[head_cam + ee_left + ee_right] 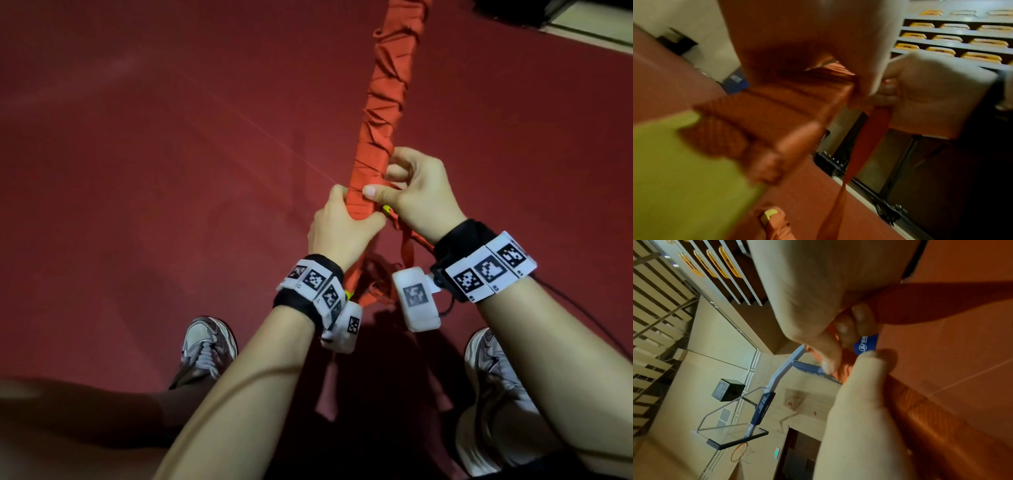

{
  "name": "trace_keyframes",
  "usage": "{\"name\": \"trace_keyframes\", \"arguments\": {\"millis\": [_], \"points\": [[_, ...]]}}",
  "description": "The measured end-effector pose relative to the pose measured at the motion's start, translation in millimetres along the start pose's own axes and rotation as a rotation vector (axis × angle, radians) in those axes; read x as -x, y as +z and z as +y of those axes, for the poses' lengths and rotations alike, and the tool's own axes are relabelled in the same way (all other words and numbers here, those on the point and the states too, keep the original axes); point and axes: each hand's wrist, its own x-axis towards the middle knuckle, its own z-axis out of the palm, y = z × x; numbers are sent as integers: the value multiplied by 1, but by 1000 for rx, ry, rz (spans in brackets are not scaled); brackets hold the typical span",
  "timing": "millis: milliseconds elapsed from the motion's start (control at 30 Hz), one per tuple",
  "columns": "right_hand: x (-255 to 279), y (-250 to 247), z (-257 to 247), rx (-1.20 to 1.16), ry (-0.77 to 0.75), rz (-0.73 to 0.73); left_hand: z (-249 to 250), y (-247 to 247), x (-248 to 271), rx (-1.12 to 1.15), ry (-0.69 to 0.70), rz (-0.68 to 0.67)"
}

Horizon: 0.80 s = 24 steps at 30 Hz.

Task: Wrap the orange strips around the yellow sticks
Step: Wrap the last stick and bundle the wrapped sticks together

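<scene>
Above the red floor [137, 171], the stick [386, 209] stood nearly covered in creased, overlapping orange strip [383, 102]; the left hand [339, 222] gripped it, the right hand [418, 192] pinched the loose strip.

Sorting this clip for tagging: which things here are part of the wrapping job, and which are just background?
Part of the job:
- yellow stick, mostly wrapped
- orange strip wound round it, loose tail
- left hand gripping the wrapped stick
- right hand pinching the strip

Background:
- red floor
- sneakers
- basketball hoop
- yellow seats
</scene>
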Motion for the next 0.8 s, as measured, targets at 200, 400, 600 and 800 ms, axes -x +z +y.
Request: {"name": "trace_keyframes", "arguments": {"millis": [200,400,600,800], "points": [[3,8,3,66,-7,96,-9,12,7,-24,-32,175],[-6,-12,-10,21,-21,-2,-14,4,4,556,-140,-78],[-4,-14,7,25,-24,-56,-8,-4,9,996,-227,-829],[-2,-9,9,85,-14,67,-2,1,7,724,-294,-511]]}}
